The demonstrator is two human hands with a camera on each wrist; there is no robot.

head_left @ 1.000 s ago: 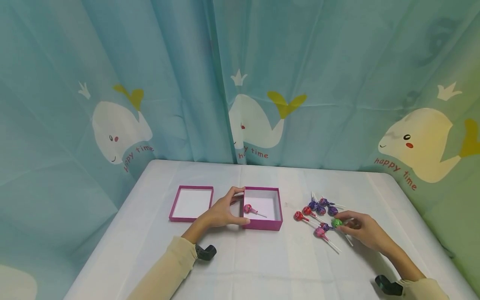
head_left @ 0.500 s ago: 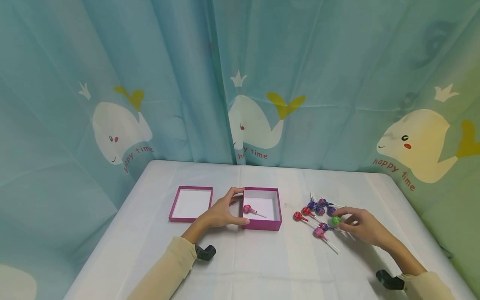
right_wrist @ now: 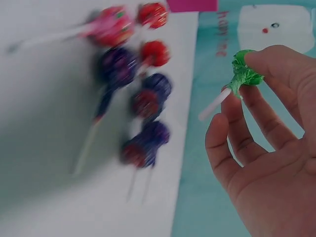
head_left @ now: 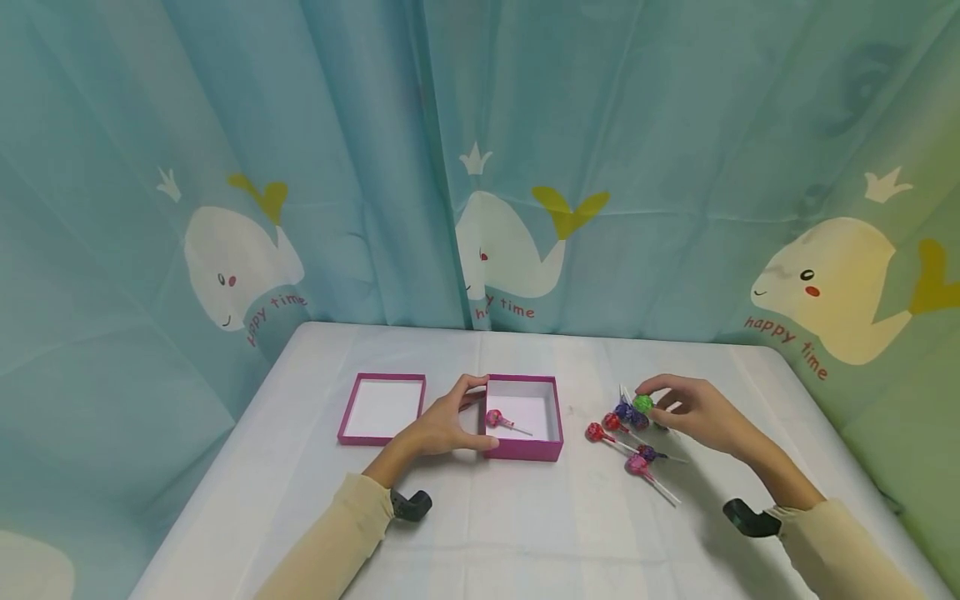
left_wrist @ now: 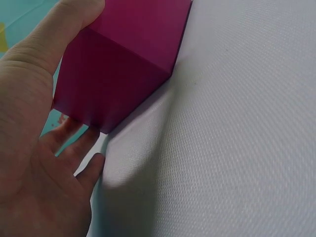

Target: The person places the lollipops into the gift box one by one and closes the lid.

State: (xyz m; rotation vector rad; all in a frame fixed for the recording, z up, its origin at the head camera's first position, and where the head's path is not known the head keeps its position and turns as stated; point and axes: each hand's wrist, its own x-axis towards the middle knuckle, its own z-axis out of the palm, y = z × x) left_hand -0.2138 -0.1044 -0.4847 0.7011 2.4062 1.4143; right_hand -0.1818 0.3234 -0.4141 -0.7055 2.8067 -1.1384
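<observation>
Between the thumb and fingertips of my right hand (head_left: pixel 701 412) is the head of a green lollipop (right_wrist: pixel 245 74), lifted off the table, its short white stick pointing away from the palm. Below and beside it lie several other lollipops: red ones (head_left: pixel 595 432), purple ones (right_wrist: pixel 118 67) and a pink one (head_left: pixel 637 465). My left hand (head_left: pixel 442 425) grips the left side of a magenta box (head_left: pixel 525 450), thumb at the front and fingers behind. One pink lollipop (head_left: pixel 495 417) lies inside the box. In the left wrist view, the box's outer walls (left_wrist: pixel 113 79) show within the hand's grasp.
A magenta-rimmed lid (head_left: pixel 363 439) with a white inside lies left of the box, close to the left forearm. Everything stands on a white-covered table (head_left: pixel 525 533). A blue-green curtain (head_left: pixel 360 167) with whale prints hangs behind the table.
My right hand has lifted the green lollipop from the pile and carried it up and to the left. The left hand and the box have stayed in place.
</observation>
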